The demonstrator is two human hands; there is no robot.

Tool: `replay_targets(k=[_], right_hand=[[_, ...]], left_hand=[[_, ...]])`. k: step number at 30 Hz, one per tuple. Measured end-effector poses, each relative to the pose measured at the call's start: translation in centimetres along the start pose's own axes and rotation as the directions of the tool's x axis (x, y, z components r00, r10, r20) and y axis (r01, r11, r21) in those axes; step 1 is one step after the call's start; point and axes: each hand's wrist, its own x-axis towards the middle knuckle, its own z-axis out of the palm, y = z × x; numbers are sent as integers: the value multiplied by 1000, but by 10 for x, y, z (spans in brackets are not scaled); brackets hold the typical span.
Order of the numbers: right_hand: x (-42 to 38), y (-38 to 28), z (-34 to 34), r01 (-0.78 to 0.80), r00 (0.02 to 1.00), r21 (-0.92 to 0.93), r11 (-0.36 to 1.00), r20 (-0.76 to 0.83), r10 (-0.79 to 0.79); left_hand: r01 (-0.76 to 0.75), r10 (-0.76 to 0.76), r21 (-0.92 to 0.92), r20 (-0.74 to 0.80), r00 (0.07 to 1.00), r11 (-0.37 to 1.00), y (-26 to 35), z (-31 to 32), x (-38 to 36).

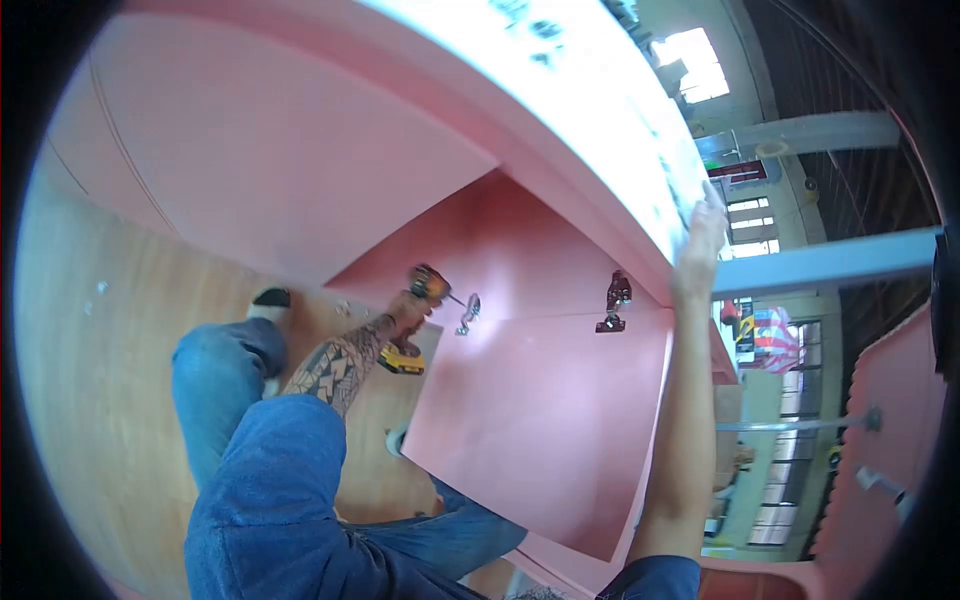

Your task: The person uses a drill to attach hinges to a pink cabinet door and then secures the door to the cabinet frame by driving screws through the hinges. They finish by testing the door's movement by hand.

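A yellow and black cordless drill (428, 284) is in my left hand (408, 312), whose fingers are wrapped round its grip. The drill's bit points at a metal hinge (468, 314) on the pink cabinet door (540, 420); whether the tip touches it is hard to tell. A second metal hinge (615, 302) is fixed farther right along the same edge. My right hand (703, 245) lies against the outer edge of the cabinet's bright top (640, 150), at the right of the door; its fingers are blurred and pale.
The pink cabinet body (290, 130) fills the upper left. My jeans-clad legs (220, 380) are on the wooden floor (110, 400). Light blue bars (830, 268), a striped bag (775, 340) and windows (755, 225) are at the right.
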Motion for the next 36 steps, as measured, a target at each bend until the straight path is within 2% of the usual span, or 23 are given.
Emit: replay_targets(k=[1,2,4,5,7,8,10,11,12,13,15,16,18,19,21,24,28,30,32,33,35,36], right_hand=[[-1,-2,2,4,999,50,999,-44,-1],[-4,-1,1,3,996,82,997,-86,4],[-8,9,5,-13,996,24,1000,-86,15],[-11,15,6,-15,993,47,999,-118,21],[-14,30,10,54,987,56,997,-152,-45],[-12,27,12,73,981,58,996,-183,-61],[-10,19,8,73,978,100,992,-203,-52],[-8,19,7,78,980,126,989,-191,-53],[-5,28,11,69,973,197,978,-231,-22],[-4,32,11,54,970,184,981,-244,-8],[-1,40,9,-16,983,267,964,-173,64],[1,40,9,-46,989,174,984,-128,69],[2,36,7,-76,991,104,992,-102,87],[2,32,6,-102,992,60,993,-66,106],[8,31,2,-131,991,61,989,-27,133],[14,26,-5,-135,990,13,991,38,135],[27,12,-21,-65,985,-103,993,152,80],[32,10,-18,-55,972,-151,987,217,87],[32,10,-9,-24,990,-305,952,128,66],[32,13,-7,-34,987,-307,951,138,80],[31,20,-8,-99,995,-267,959,-8,101],[29,23,-10,-208,976,-164,964,-103,193]], left_hand=[[24,-25,111,6,1000,993,28,9,-25],[-46,37,221,44,998,974,38,18,-33],[-122,60,401,165,984,908,74,32,-64],[-128,30,556,182,983,821,101,47,-88],[-217,58,726,238,970,652,126,69,-117],[-223,69,745,232,970,628,144,69,-142],[-315,63,852,319,946,417,178,69,-193],[-322,62,861,324,944,394,191,67,-214],[-348,76,837,350,934,423,199,66,-232],[-377,88,807,380,921,455,202,65,-240],[-401,69,813,412,909,422,186,54,-224],[-393,121,793,383,916,465,179,50,-222],[-398,235,737,321,917,547,170,49,-226],[-410,232,724,338,912,555,171,52,-228],[-309,137,754,284,949,579,179,54,-232],[-375,211,721,311,927,583,173,50,-224],[-422,210,735,369,906,530,178,50,-221],[-492,300,691,390,871,530,175,50,-217],[-480,295,693,379,877,537,170,50,-209],[-480,310,696,366,877,534,171,51,-205],[-440,266,686,351,898,579,186,55,-226],[-447,301,669,330,895,595,188,55,-228]])
